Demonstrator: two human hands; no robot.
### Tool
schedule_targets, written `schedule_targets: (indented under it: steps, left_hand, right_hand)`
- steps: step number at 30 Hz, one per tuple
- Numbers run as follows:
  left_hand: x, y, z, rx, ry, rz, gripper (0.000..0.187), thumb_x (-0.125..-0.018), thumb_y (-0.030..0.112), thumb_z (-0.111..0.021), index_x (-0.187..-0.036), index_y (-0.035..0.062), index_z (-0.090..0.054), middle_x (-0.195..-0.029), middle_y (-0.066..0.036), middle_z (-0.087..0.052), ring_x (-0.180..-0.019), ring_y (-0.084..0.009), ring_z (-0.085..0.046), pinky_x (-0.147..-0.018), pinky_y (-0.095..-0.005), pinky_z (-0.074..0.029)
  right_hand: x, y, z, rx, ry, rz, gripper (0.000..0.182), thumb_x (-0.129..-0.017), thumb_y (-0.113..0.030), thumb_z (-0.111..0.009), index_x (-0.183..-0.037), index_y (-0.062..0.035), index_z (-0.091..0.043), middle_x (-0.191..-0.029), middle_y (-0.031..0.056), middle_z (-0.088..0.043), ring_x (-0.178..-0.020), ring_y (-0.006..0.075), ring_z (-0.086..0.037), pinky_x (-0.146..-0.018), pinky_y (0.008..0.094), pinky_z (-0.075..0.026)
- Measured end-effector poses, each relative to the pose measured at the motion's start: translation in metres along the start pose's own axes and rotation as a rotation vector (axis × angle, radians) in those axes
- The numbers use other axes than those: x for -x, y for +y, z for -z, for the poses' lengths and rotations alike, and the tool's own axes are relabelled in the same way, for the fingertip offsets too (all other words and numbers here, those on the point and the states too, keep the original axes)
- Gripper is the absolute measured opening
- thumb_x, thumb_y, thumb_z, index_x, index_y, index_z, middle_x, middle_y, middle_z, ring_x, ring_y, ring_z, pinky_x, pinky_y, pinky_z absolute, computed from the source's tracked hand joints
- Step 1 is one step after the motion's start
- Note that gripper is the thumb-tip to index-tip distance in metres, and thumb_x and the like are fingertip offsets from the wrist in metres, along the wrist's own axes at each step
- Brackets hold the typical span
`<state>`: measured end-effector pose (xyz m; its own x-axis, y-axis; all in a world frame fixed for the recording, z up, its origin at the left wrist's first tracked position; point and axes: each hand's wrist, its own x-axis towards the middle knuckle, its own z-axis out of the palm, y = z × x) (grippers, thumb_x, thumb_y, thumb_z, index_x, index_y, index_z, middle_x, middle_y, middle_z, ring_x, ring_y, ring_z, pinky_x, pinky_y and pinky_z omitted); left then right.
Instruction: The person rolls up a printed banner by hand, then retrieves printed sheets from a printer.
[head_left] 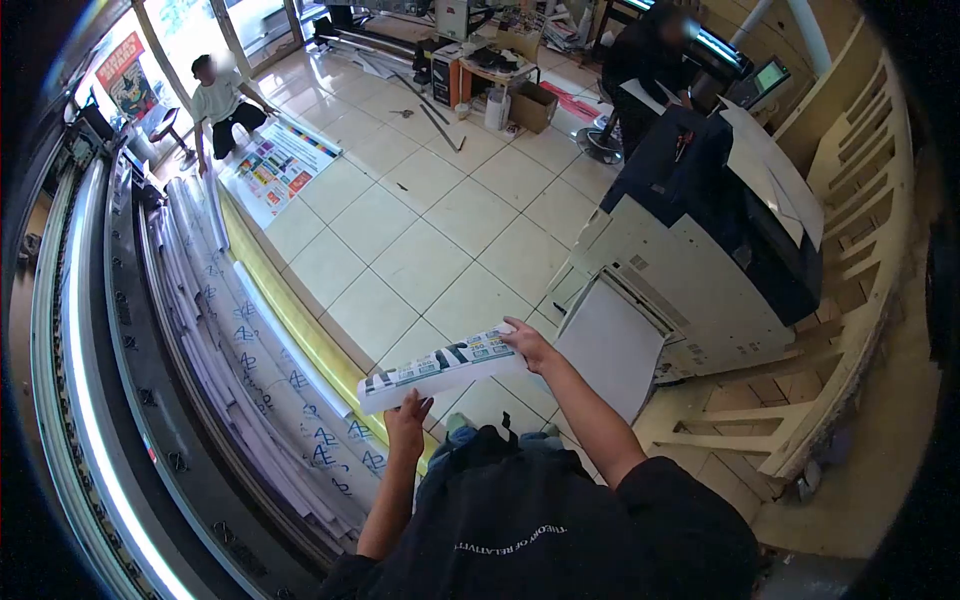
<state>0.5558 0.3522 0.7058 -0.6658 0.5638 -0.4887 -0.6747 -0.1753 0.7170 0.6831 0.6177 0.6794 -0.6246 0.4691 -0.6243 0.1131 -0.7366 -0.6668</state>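
A rolled printed banner (446, 371), white with dark green and yellow lettering, lies crosswise in front of my body, above the tiled floor. My right hand (528, 346) is closed round its right end, fingers over the top edge. Close to the other end, my left hand (406, 422) grips the lower edge from beneath; part of its fingers is hidden by the roll.
Long rolls of white material (250, 390) and a yellow roll (275, 285) lie left, beside a wide printer (130, 330). A large office printer (690, 270) stands right. One person crouches by a printed sheet (285, 170) on the floor; another sits near screens.
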Motion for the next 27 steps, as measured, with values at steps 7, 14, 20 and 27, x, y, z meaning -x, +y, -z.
schedule_targets:
  steps: [7, 14, 20, 27]
  left_hand:
    - [0.021, 0.029, 0.017, 0.373, -0.327, 0.238, 0.073, -0.08, 0.06, -0.048, -0.134, 0.0121, -0.039, -0.131, -0.012, -0.046, -0.121, -0.0321, -0.042, -0.103, -0.0505, -0.028]
    - [-0.016, 0.03, 0.035, 0.687, -0.48, 0.267, 0.088, -0.077, 0.066, -0.047, -0.136, 0.002, -0.031, -0.138, -0.016, -0.038, -0.124, -0.0318, -0.038, -0.104, -0.0461, -0.029]
    - [-0.081, 0.001, 0.036, 0.644, -0.655, 0.512, 0.085, -0.079, 0.062, -0.046, -0.135, -0.001, -0.032, -0.137, -0.016, -0.039, -0.123, -0.0321, -0.039, -0.104, -0.0446, -0.029]
    - [-0.128, 0.03, -0.04, 0.238, -0.537, 0.522, 0.051, -0.091, 0.037, -0.044, -0.126, 0.0005, -0.042, -0.121, -0.015, -0.052, -0.107, -0.0303, -0.053, -0.094, -0.0439, -0.041]
  right_hand:
    - [-0.012, -0.035, -0.024, 0.346, -0.253, 0.278, 0.073, -0.082, 0.0, -0.054, -0.144, -0.0065, -0.014, -0.117, 0.0179, -0.053, -0.102, 0.0221, -0.055, -0.088, 0.0309, -0.044]
    - [0.069, -0.107, -0.051, 0.316, -0.282, 0.364, 0.077, -0.083, 0.002, -0.049, -0.145, -0.0094, -0.006, -0.121, 0.0174, -0.051, -0.107, 0.0224, -0.049, -0.095, 0.0295, -0.035]
    - [0.115, -0.12, -0.008, 0.303, -0.117, 0.394, 0.074, -0.081, -0.007, -0.051, -0.144, -0.0033, -0.013, -0.128, 0.0146, -0.047, -0.114, 0.0226, -0.047, -0.097, 0.03, -0.034]
    - [0.139, -0.096, 0.043, 0.347, -0.135, 0.301, 0.068, -0.076, -0.002, -0.049, -0.139, 0.0026, -0.025, -0.126, 0.0144, -0.05, -0.113, 0.0211, -0.049, -0.101, 0.0302, -0.032]
